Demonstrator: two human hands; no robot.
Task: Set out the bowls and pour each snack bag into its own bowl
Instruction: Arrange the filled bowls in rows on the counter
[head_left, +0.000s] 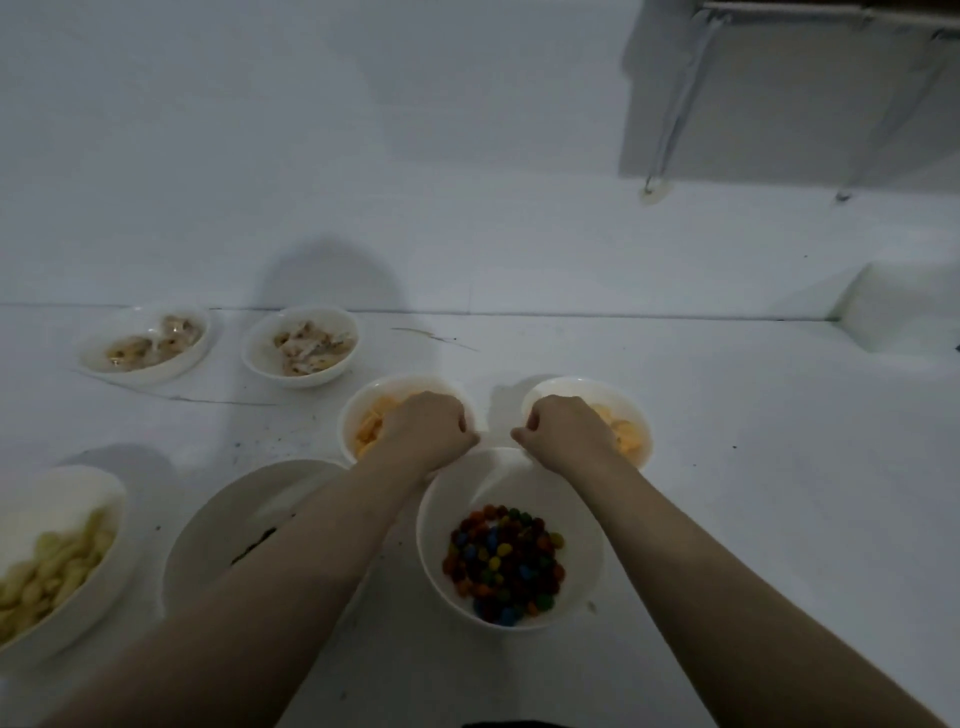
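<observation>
head view: left hand (431, 431) hides orange snack bowl (358, 410), grip unclear.

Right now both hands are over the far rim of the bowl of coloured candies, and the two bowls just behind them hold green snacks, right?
Not quite: the head view shows orange snacks, not green, in the two bowls behind. The rest stands: the left hand and right hand are over the far rim of the candy bowl.
</observation>
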